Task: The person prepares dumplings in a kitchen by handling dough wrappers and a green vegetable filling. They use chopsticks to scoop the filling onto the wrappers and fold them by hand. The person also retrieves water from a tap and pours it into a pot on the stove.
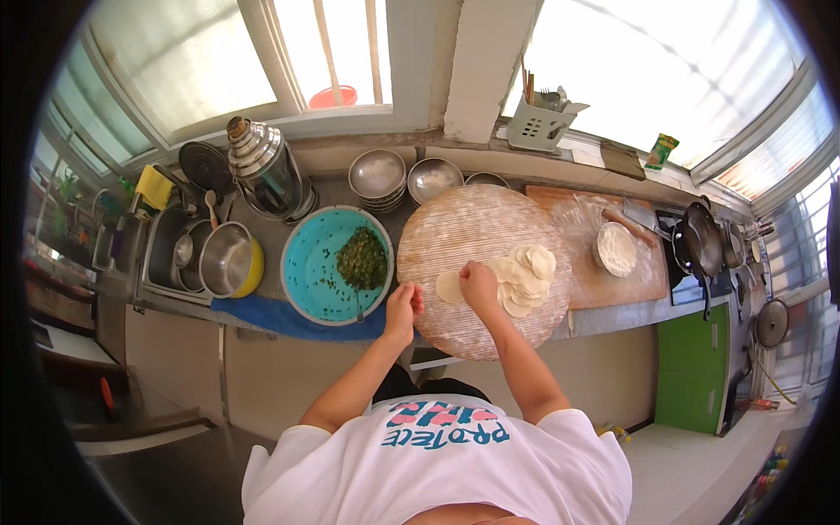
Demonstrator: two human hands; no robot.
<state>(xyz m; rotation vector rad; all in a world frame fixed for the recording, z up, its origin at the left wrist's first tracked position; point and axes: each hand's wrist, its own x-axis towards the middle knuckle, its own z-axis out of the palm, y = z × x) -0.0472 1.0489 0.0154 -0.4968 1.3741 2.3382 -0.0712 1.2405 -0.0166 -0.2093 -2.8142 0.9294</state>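
Nearest me, my left hand (403,308) hung with fingers loosely curled on nothing at the table's edge, by the turquoise bowl of chopped greens (320,273). My right hand (479,284) pinched a round pale dough wrapper (449,287) on the round woven tray (464,234), beside the stacked wrappers (525,278).

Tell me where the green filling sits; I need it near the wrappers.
In the head view, the green filling lies in the turquoise basin, left of the round woven tray, beside the left hand.
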